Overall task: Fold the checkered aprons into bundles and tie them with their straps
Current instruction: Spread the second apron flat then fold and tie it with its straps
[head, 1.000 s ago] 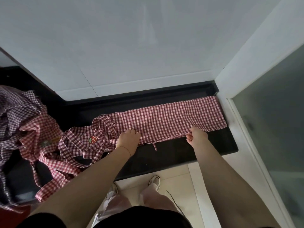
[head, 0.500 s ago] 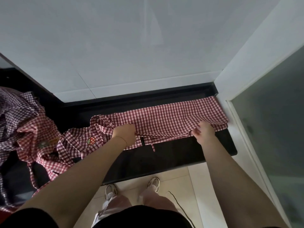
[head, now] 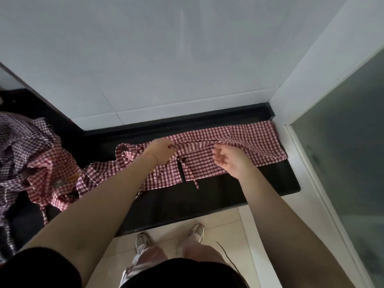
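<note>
One red-and-white checkered apron (head: 239, 150) lies stretched in a long band across the black countertop (head: 239, 190), its right end reaching the white wall corner and its left end bunching into loose folds and loops. A thin strap (head: 192, 175) trails from its near edge toward the counter's front. The left hand (head: 161, 149) sits on the band's far fold near its middle, fingers curled and pinching a ridge of the cloth. The right hand (head: 227, 157) hovers just right of it, palm turned up, fingers relaxed and spread, holding nothing; whether its fingertips brush the raised fold cannot be told.

Left of the spread apron, a heap of more checkered aprons (head: 31, 161) lies crumpled on the counter, red ones nearer, darker purple-toned ones farther left. White wall tiles (head: 166, 59) rise behind the counter, and a frosted glass panel (head: 349, 163) stands at the right. Near the bottom, two pale sneakers (head: 196, 232) rest on beige floor tiles (head: 220, 229).
</note>
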Tool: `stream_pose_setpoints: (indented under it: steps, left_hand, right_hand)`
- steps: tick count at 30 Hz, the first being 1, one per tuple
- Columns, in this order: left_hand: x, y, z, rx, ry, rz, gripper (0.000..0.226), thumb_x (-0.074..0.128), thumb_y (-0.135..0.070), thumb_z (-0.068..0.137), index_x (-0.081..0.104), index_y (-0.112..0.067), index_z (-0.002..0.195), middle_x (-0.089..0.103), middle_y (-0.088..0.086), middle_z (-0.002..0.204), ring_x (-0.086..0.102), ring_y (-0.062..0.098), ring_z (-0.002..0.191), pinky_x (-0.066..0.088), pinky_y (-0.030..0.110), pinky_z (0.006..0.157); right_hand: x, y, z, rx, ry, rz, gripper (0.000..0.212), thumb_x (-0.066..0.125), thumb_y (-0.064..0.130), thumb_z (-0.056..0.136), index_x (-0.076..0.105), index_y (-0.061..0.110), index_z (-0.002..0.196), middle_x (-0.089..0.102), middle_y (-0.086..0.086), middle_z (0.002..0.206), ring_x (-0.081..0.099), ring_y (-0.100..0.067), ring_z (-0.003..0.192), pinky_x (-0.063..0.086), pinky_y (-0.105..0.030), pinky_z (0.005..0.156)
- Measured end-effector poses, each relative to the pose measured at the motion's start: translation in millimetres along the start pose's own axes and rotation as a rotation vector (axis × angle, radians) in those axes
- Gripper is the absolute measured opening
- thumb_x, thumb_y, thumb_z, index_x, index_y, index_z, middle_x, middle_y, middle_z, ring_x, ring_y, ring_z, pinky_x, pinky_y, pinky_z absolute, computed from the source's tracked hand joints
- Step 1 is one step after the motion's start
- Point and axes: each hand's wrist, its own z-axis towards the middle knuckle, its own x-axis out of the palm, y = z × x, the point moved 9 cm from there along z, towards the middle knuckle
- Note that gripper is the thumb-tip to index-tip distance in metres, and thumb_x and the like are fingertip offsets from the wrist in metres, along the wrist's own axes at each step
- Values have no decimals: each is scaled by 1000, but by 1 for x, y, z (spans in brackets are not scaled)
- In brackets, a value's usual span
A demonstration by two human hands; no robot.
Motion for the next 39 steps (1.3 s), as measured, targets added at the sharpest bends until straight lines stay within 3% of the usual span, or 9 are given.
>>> stream_pose_setpoints:
  steps: [8, 13, 17, 20, 25, 30, 33, 36, 39]
  left_hand:
    - [-33, -5, 8, 38, -129, -171, 19, 57, -31, 99, 69, -20, 107, 66, -2, 100, 63, 16, 85, 55, 33, 80]
    - [-35, -1, 7, 68, -140, -183, 19, 57, -28, 98, 72, -20, 108, 68, -4, 103, 62, 13, 91, 51, 28, 82]
    - [-32, 2, 6, 50, -113, -198, 17, 61, -29, 96, 73, -19, 101, 69, -3, 94, 61, 12, 79, 49, 24, 71]
    - [-22, 5, 7, 17, -72, -158, 18, 65, -30, 93, 74, -15, 89, 71, 4, 87, 63, 14, 72, 55, 29, 69]
    - [-9, 4, 0, 46, 12, -89, 15, 69, -31, 91, 69, -17, 88, 67, 0, 92, 64, 15, 86, 53, 28, 80]
    - [29, -1, -20, 123, 122, 205, 19, 64, -20, 89, 62, -22, 108, 64, -1, 106, 60, 18, 98, 55, 36, 90]
    - [67, -2, -31, 166, 160, 383, 23, 58, -15, 92, 56, -21, 114, 63, 1, 113, 60, 21, 102, 54, 35, 87]
    - [96, -6, -37, 159, 139, 505, 32, 57, -13, 95, 53, -18, 126, 61, 4, 117, 59, 22, 105, 50, 34, 86]
    - [108, -4, -39, 104, 128, 538, 37, 59, -12, 93, 48, -16, 128, 58, 6, 121, 57, 23, 109, 47, 35, 90]
  right_hand:
    - [83, -61, 16, -313, -42, -1158, 27, 66, 32, 93, 59, 13, 111, 64, -3, 101, 66, -18, 86, 54, -29, 69]
    - [100, -48, 6, -407, 58, -1180, 16, 58, 27, 99, 62, 12, 98, 64, 0, 90, 66, -18, 85, 54, -31, 73]
    - [69, -70, -22, 94, 591, -1605, 18, 68, 27, 93, 69, 13, 105, 68, 1, 91, 58, -11, 77, 47, -20, 65]
    - [12, -86, -37, 697, 543, -1915, 23, 65, 28, 96, 67, 11, 112, 66, -4, 105, 60, -19, 101, 51, -34, 96]
    - [94, -58, -8, -32, 344, -1202, 26, 52, 14, 98, 63, 9, 121, 70, -8, 104, 68, -19, 83, 57, -29, 72]
    - [100, -86, -18, 248, 373, -103, 28, 51, 14, 99, 59, 3, 123, 65, -22, 124, 67, -31, 107, 56, -44, 87]
    - [45, -81, -1, 242, 111, 387, 36, 61, 22, 95, 51, 10, 127, 54, -21, 125, 55, -35, 118, 48, -52, 100]
    - [-29, -72, 13, 126, -275, 508, 40, 64, 19, 94, 50, 13, 131, 53, -15, 126, 51, -33, 121, 45, -52, 107]
    - [-74, -57, 25, 63, -382, 418, 40, 63, 16, 94, 53, 11, 132, 61, -12, 128, 58, -31, 117, 50, -41, 100]
